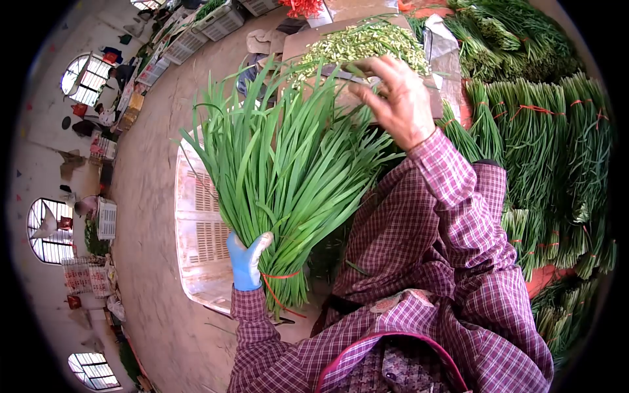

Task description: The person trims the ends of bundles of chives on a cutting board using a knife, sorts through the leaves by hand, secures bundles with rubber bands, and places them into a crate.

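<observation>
A large bunch of long green leafy stalks (288, 170) fans out upward in front of me, with a red tie (280, 276) around its lower end. My left hand (247, 261), in a blue and white glove, grips the bunch just above the tie. Bare and raised, my right hand (395, 101) is at the upper right of the leaves, its fingers apart and curved. Behind it lies a heap of short cut pieces (367, 44) on a board.
A whitish plastic crate (196, 229) stands left of the bunch. Many tied green bundles (534, 124) are stacked at the right. Farther off at the left are more crates (219, 23) and people. A red bundle (303, 6) lies at the top.
</observation>
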Tool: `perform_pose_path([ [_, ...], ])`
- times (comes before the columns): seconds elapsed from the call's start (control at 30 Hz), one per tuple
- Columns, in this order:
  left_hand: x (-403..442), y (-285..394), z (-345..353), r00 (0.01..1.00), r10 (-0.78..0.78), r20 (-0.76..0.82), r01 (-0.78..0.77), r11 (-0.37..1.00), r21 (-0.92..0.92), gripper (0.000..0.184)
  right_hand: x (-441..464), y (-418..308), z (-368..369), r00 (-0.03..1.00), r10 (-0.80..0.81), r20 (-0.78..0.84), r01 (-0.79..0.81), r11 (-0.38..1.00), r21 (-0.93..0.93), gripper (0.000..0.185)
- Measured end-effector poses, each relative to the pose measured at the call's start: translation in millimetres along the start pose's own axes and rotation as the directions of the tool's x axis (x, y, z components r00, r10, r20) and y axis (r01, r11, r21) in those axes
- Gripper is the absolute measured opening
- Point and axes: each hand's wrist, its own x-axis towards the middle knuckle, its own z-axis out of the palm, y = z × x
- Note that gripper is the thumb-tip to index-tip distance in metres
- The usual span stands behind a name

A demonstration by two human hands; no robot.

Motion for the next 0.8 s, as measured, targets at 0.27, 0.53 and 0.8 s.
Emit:
perform_pose_path([
  [0.27, 9.6, -11.7, -27.3, 0.998, 0.032, -0.045, -0.031, 0.999, 0.015, 0.032, -36.9, -28.1, 33.8, 0.952, -0.262, 0.161, 0.260, 0.965, 0.032, 0.031],
  [0.53, 3.4, 12.1, -37.3, 0.986, 0.136, -0.097, -0.128, 0.988, 0.084, 0.037, -16.5, 56.3, 52.0, 0.999, -0.009, 0.037, 0.022, 0.934, -0.357, 0.020],
  [0.8, 18.4, 30.3, -30.9, 0.971, 0.194, -0.136, -0.180, 0.977, 0.113, 0.038, -48.0, 30.4, 4.3, 0.921, 0.198, 0.335, -0.183, 0.980, -0.075, 0.039],
])
